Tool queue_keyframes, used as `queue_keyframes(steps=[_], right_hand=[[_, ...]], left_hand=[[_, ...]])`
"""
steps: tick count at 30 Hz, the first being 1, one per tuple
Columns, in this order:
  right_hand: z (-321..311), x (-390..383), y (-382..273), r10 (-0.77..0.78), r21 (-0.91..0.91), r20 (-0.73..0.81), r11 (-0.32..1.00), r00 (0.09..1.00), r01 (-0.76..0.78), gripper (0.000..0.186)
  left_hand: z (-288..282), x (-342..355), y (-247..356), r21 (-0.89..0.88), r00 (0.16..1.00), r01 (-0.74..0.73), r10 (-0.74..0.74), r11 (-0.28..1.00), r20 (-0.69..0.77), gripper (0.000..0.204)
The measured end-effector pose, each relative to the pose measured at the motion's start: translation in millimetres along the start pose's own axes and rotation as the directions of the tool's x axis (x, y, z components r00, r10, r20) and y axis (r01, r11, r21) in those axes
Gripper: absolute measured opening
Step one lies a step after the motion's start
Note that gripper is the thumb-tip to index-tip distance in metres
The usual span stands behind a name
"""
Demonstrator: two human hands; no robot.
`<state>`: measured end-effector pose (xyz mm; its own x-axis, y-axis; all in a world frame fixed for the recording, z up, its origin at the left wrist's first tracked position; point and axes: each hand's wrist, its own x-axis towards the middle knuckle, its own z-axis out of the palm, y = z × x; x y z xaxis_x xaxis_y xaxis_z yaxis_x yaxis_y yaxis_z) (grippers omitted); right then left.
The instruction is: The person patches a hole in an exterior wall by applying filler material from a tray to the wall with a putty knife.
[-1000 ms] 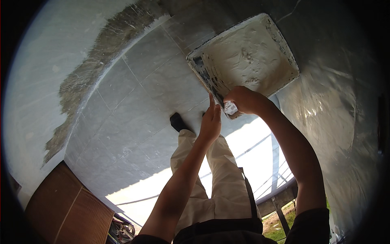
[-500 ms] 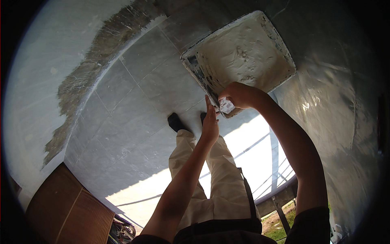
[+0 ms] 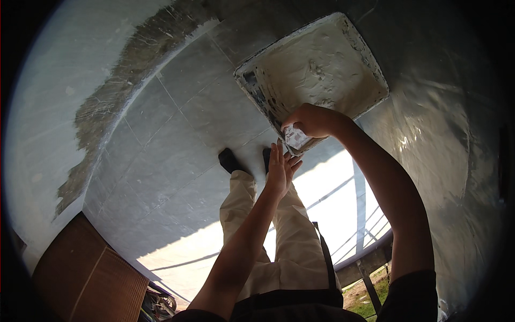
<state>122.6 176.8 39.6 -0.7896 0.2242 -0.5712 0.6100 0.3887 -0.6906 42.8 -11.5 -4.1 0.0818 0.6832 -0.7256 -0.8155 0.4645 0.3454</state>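
Note:
A square tray with crusted rims is coated inside with pale, wet paste. My right hand is curled in its near corner, closed on a flat tool smeared white; the tool's handle is hidden by my fingers. Just below that corner, my left hand has its fingers stretched and slightly apart, their tips at the outside of the tray's edge. Whether it bears any of the tray's weight I cannot tell.
My socked feet stand on grey tiles. At left is a wall with a dark rough band. A brown panel is at lower left, a railing with grass beyond at lower right. Glossy sheeting covers the right side.
The tray and my right hand with the tool have shifted slightly up and left in the view. My left hand has dropped a little, and its fingers have spread apart.

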Motion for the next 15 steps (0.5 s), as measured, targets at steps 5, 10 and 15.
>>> queue_keyframes(steps=[5, 10, 15], right_hand=[[0, 3, 0, 0.001, -0.009, 0.018, 1.0, 1.0, -0.001, 0.034], [1, 9, 7, -0.069, -0.051, 0.035, 0.996, 0.997, 0.071, 0.037], [-3, 12, 4, -0.019, -0.072, 0.043, 0.997, 0.999, 0.022, 0.038]], left_hand=[[8, -3, 1, -0.036, 0.999, -0.002, 0.001, 0.999, -0.039, 0.075], [3, 0, -3, -0.018, 0.999, 0.004, -0.004, 1.0, -0.04, 0.078], [0, 0, -5, 0.026, 0.999, -0.004, 0.005, 1.0, -0.032, 0.082]])
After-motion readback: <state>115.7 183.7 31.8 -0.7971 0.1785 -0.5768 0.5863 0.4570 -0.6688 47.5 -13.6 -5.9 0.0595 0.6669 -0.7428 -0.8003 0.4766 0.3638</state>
